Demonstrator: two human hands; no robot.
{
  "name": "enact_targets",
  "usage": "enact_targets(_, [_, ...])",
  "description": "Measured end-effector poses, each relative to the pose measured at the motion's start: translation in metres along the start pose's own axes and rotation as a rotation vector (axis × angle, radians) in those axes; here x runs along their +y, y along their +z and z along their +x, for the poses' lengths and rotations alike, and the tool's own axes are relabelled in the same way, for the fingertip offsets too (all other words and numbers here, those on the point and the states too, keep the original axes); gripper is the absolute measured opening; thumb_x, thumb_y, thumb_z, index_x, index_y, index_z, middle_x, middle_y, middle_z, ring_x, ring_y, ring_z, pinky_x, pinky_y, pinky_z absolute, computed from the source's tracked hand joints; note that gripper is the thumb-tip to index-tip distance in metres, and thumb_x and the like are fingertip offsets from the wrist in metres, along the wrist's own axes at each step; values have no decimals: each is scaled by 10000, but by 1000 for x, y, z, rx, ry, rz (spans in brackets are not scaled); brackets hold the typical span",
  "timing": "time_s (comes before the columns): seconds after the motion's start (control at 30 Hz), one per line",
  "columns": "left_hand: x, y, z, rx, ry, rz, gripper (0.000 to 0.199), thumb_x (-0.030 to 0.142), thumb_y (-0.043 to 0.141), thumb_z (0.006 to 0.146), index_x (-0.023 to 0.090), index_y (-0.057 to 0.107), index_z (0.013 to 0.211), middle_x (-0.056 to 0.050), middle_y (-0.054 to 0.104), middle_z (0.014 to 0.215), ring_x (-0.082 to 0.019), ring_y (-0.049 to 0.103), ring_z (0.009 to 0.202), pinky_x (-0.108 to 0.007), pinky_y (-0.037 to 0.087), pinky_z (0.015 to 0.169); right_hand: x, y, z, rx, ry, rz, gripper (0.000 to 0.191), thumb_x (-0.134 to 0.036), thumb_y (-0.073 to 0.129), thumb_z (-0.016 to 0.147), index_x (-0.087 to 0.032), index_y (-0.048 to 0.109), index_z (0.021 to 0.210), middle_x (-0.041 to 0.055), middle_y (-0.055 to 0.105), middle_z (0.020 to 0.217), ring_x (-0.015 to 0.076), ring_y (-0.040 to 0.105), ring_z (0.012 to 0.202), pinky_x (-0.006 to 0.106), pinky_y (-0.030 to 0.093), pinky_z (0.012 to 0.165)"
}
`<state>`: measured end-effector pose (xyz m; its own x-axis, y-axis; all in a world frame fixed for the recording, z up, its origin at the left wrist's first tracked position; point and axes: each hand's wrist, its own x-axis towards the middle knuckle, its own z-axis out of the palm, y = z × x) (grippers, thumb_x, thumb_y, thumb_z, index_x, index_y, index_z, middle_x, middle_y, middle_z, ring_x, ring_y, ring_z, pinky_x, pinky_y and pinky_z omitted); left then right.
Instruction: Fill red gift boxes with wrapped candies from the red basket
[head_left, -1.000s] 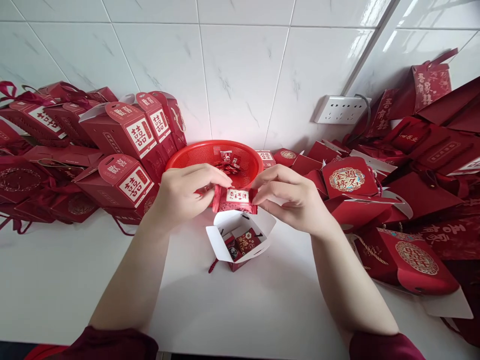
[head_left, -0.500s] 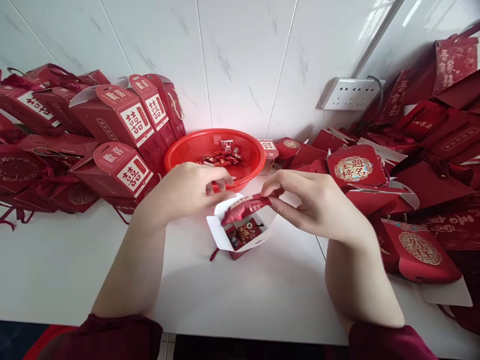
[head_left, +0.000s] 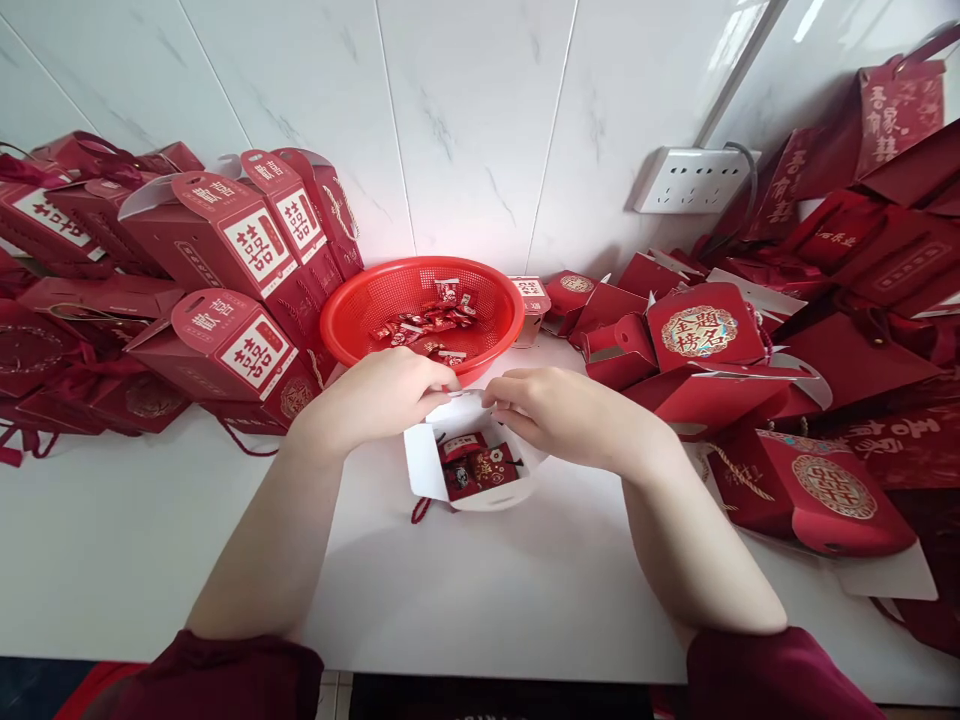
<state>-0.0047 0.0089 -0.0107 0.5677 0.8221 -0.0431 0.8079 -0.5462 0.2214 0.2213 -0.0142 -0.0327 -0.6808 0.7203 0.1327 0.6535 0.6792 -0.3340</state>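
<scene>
A small gift box [head_left: 425, 462] stands on the table with its white inner flaps spread. Inside lie red wrapped sweets [head_left: 491, 466] and a dark round piece. My left hand [head_left: 386, 400] is at the box's far left, its thumb and fingers closed on the far flap. Beside it my right hand [head_left: 559, 415] has its fingers curled onto the same flap, near the right corner. Parts of both hands' fingertips are hidden. A dark red cord [head_left: 421, 510] sticks out at the box's near left.
Behind the box sits a red plastic basket [head_left: 345, 335] with several small wrapped sweets. Stacked red gift boxes [head_left: 206, 235] fill the left; more red boxes [head_left: 817, 475] crowd the right. A power strip [head_left: 694, 180] is on the tiled wall.
The red packet that was in my right hand now lies inside the box. Both hands have come together at the far flap, the right one moving left.
</scene>
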Motion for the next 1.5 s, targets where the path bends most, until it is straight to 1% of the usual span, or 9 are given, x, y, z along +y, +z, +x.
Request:
enact_targets(0.2, [0, 3, 5, 7, -49, -9, 280, 384, 490, 903, 278, 740, 971, -4, 741, 838, -186, 641, 704, -263, 384, 616, 3, -12, -12, -113, -66, 113, 439, -523, 772, 747, -208, 662, 1032, 88, 638, 1115, 275, 591, 1000, 388, 466, 835])
enact_targets(0.33, [0, 3, 4, -45, -35, -27, 291, 400, 488, 906, 280, 744, 971, 12, 735, 809, -169, 620, 666, -260, 358, 577, 4, -4, -10, -232, 4, 89, 289, -376, 757, 765, -203, 654, 972, 62, 660, 1004, 242, 605, 883, 351, 450, 756])
enact_targets(0.43, [0, 1, 2, -47, -9, -49, 320, 425, 479, 908, 268, 747, 984, 3, 736, 826, -165, 620, 677, -260, 360, 590, 6, 0, -8, -198, 38, 58, 130, -249, 668, 810, -197, 624, 920, 45, 660, 923, 207, 593, 787, 317, 413, 659])
enact_targets(0.6, [-7, 2, 1, -77, -143, -64, 378, 555, 481, 887, 256, 712, 903, -2, 671, 679, -162, 567, 560, -266, 314, 513, 5, -4, -9, -63, 57, 24, 76, -152, 620, 838, -186, 657, 894, 85, 632, 1089, 200, 614, 860, 303, 432, 678])
enact_targets(0.73, [-17, 8, 4, -210, -234, -129, 562, 657, 411, 891, 196, 575, 612, -40, 599, 558, -167, 551, 494, -275, 327, 477, 0, -10, -10, -141, -13, 113, 140, -178, 584, 901, -207, 712, 852, 47, 662, 926, 168, 609, 778, 293, 429, 677])
enact_targets(0.9, [-25, 10, 9, -373, -385, -473, 591, 713, 415, 871, 171, 644, 813, -85, 696, 684, -176, 632, 490, -260, 449, 469, -3, -11, -10, -123, 8, 171, 275, -364, 586, 923, -186, 635, 718, 19, 632, 732, 136, 529, 624, 289, 357, 563])
enact_targets(1.13, [-19, -6, 3, -434, -271, -713, 549, 523, 552, 878, 303, 520, 1380, -70, 736, 1081, -164, 720, 765, -210, 514, 609, 5, -8, -1, -201, 42, 186, 317, -376, 564, 927, -188, 531, 673, -2, 589, 693, 117, 491, 591, 270, 337, 540])
enact_targets(1.33, [-19, -6, 2, -476, -182, -715, 485, 435, 521, 897, 260, 557, 1348, -98, 703, 1164, -168, 710, 843, -199, 504, 619, 4, -9, 2, -148, -53, 305, 201, -318, 587, 928, -178, 617, 788, 10, 647, 775, 128, 549, 646, 266, 399, 588])
enact_targets(1.5, [-18, -5, 2, -465, -71, -538, 425, 394, 578, 843, 256, 608, 1244, -37, 727, 1001, -160, 684, 807, -214, 495, 653, 7, -13, 1, -133, -134, 435, 206, -355, 605, 926, -175, 688, 870, 18, 685, 786, 138, 597, 682, 267, 450, 615])
